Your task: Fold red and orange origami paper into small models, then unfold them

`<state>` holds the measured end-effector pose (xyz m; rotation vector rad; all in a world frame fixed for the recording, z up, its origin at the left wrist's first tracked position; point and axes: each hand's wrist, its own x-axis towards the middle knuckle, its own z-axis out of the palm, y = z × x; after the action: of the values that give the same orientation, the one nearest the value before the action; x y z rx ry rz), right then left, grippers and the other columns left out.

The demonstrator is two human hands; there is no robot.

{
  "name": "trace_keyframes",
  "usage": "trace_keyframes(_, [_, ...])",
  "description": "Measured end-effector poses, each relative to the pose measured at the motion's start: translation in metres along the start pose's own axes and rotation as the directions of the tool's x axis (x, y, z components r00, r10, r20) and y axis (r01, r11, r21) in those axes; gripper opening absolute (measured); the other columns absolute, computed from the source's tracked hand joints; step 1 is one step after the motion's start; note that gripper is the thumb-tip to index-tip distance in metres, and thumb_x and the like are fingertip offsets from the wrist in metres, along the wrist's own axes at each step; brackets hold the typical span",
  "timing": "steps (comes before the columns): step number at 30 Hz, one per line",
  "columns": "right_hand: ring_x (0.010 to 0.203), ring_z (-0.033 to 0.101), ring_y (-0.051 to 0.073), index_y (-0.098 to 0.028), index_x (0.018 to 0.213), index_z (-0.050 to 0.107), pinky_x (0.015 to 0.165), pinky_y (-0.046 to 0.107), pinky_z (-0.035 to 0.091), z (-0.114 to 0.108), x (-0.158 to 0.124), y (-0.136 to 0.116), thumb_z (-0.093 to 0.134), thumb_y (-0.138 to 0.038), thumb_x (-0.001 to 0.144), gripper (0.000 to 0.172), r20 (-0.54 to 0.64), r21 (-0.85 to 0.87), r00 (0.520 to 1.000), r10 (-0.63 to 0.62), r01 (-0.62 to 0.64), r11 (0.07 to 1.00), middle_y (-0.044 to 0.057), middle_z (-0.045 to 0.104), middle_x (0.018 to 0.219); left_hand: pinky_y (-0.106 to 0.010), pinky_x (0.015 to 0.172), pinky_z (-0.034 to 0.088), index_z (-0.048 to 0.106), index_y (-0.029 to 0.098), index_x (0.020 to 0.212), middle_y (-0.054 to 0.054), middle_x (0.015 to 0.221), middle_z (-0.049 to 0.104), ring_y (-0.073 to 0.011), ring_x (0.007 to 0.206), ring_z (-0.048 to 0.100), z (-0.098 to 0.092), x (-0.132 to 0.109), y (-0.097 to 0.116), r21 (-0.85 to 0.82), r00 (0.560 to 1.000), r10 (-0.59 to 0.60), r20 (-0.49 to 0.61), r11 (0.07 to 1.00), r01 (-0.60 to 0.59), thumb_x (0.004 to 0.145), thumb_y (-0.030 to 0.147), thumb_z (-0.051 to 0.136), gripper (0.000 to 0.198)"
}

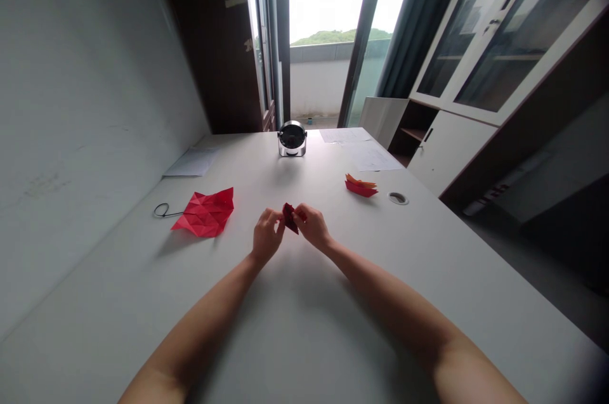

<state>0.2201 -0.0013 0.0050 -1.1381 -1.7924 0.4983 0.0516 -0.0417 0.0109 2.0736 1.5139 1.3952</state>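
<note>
Between my two hands is a small piece of folded red paper (290, 218), held a little above the white table (295, 321). My left hand (267, 234) pinches its left edge with thumb and fingers. On the opposite side, my right hand (310, 225) grips the paper, and its fingers cover part of the folds. To the left lies a creased, partly unfolded sheet of red paper (205, 212). Over on the right sit red and orange folded paper boats (360, 185), one nested against the other.
A round silver-framed device (292, 138) stands at the back of the table. A black cord loop (162, 210) lies by the red sheet. White papers rest at the back left (191, 162) and back right (371, 155). A cable hole (398, 198) is near the right edge.
</note>
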Motion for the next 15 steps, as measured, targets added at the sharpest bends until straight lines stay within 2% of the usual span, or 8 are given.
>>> trace_keyframes(2, [0.059, 0.052, 0.012, -0.021, 0.078, 0.060, 0.060, 0.023, 0.040, -0.001, 0.000, -0.001, 0.056, -0.028, 0.088, 0.013, 0.008, 0.024, 1.000, 0.018, -0.018, 1.000, -0.002, 0.062, 0.066, -0.034, 0.084, 0.045, 0.066, 0.023, 0.093, -0.007, 0.094, 0.060, -0.0219, 0.090, 0.056, 0.000, -0.001, 0.004, 0.087, 0.995, 0.085, 0.044, 0.992, -0.089, 0.094, 0.029, 0.054, 0.013])
trace_keyframes(5, [0.058, 0.051, 0.012, -0.021, 0.078, 0.060, 0.057, 0.023, 0.039, -0.001, 0.000, 0.001, 0.055, -0.029, 0.088, 0.014, 0.024, 0.065, 0.999, 0.033, -0.035, 0.997, -0.003, 0.061, 0.064, -0.036, 0.086, 0.045, 0.068, 0.024, 0.095, -0.008, 0.096, 0.060, -0.0234, 0.094, 0.055, 0.000, 0.000, 0.005, 0.145, 0.984, 0.153, 0.089, 0.976, -0.165, 0.092, 0.027, 0.057, 0.012])
trace_keyframes(10, [0.055, 0.047, 0.011, -0.020, 0.075, 0.059, 0.054, 0.022, 0.035, 0.001, 0.003, 0.010, 0.057, -0.033, 0.087, 0.018, 0.055, 0.108, 0.996, 0.072, -0.077, 0.991, -0.004, 0.056, 0.059, -0.034, 0.081, 0.045, 0.070, 0.023, 0.094, -0.008, 0.093, 0.058, -0.0223, 0.089, 0.054, -0.001, 0.002, -0.001, 0.193, 0.975, 0.164, 0.147, 0.962, -0.191, 0.092, 0.025, 0.059, 0.011])
trace_keyframes(15, [0.055, 0.049, 0.011, -0.021, 0.074, 0.060, 0.054, 0.022, 0.035, 0.001, 0.005, 0.014, 0.058, -0.034, 0.086, 0.018, 0.072, 0.093, 0.991, 0.109, -0.115, 0.989, -0.004, 0.058, 0.060, -0.032, 0.079, 0.044, 0.069, 0.024, 0.091, -0.006, 0.091, 0.058, -0.0211, 0.088, 0.054, 0.001, 0.001, -0.006, 0.171, 0.965, 0.162, 0.205, 0.965, -0.198, 0.095, 0.025, 0.054, 0.016])
